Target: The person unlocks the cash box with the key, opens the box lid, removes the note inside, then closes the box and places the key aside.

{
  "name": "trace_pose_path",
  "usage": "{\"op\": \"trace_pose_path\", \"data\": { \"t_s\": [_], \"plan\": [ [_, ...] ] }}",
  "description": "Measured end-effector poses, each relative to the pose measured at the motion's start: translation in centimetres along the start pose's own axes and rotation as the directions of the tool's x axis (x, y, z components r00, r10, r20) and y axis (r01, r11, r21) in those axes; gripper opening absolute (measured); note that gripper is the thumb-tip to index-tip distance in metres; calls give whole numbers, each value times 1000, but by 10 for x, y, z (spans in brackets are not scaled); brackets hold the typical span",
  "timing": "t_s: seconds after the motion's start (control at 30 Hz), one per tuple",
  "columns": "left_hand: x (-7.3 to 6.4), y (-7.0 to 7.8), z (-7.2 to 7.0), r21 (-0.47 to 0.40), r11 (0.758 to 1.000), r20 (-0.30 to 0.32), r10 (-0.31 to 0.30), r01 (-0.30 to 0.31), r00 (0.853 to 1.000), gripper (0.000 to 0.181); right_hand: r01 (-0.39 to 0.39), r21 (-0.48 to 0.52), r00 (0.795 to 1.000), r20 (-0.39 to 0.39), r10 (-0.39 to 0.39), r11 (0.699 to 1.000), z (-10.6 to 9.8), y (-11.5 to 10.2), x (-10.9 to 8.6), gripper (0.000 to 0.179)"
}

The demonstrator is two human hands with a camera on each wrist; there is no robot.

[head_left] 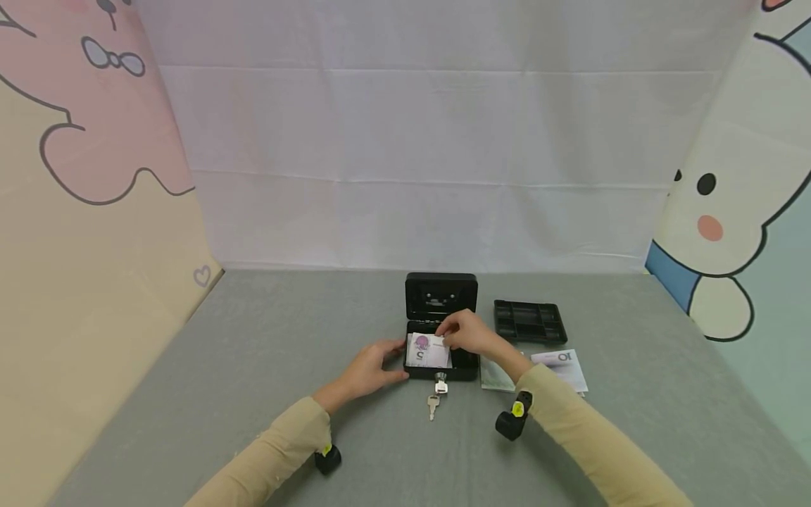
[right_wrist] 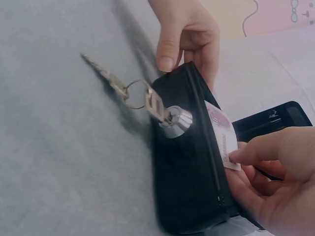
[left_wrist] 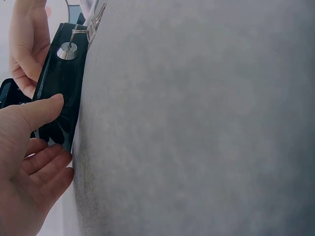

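Observation:
A black cash box [head_left: 465, 370] stands on the table with its lid raised. My left hand [head_left: 367, 369] holds the box's left side, its thumb [left_wrist: 49, 109] at the front face and the fingers along the side. Between thumb and fingers, my right hand [head_left: 467, 332] pinches the edge of a banknote [head_left: 431, 352] marked 5, pale with a purple print. That note lies in the left part of the open box; in the right wrist view the banknote [right_wrist: 224, 140] shows just inside the front rim. A key [right_wrist: 156, 105] sits in the round front lock [right_wrist: 178, 123], with a second key [right_wrist: 110, 81] hanging from its ring.
Right of the box lies a black compartment tray [head_left: 529, 338]. In front of it are a pale banknote [head_left: 567, 367] marked 10 and a greenish note [head_left: 494, 377], both partly behind the right forearm. A white cloth wall [head_left: 405, 176] closes off the back of the grey table [head_left: 279, 317].

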State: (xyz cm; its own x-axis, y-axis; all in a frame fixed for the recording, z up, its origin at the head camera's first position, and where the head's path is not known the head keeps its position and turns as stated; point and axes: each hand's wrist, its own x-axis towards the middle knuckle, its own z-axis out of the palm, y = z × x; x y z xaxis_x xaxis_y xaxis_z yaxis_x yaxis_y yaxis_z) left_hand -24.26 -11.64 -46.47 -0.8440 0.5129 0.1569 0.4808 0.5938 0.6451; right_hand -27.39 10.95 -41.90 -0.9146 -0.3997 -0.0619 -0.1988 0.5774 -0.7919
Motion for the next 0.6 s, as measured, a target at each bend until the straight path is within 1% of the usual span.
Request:
{"op": "trace_pose_path", "data": {
  "t_s": [0.13,0.33,0.47,0.6],
  "plan": [
    [0,0,0,8,1000,6,-5,5,1000,57,-48,88,998,33,45,995,-3,1,0,15],
    [1,-1,1,0,1000,6,-4,4,1000,58,-63,163,996,80,51,985,-11,-1,-2,15],
    [1,-1,0,0,1000,5,7,-7,1000,58,-57,185,995,97,40,981,-17,-3,-4,15],
    [1,0,1,1,1000,1,5,-5,1000,58,-57,183,994,105,38,981,-25,-6,-6,16]
  ]
}}
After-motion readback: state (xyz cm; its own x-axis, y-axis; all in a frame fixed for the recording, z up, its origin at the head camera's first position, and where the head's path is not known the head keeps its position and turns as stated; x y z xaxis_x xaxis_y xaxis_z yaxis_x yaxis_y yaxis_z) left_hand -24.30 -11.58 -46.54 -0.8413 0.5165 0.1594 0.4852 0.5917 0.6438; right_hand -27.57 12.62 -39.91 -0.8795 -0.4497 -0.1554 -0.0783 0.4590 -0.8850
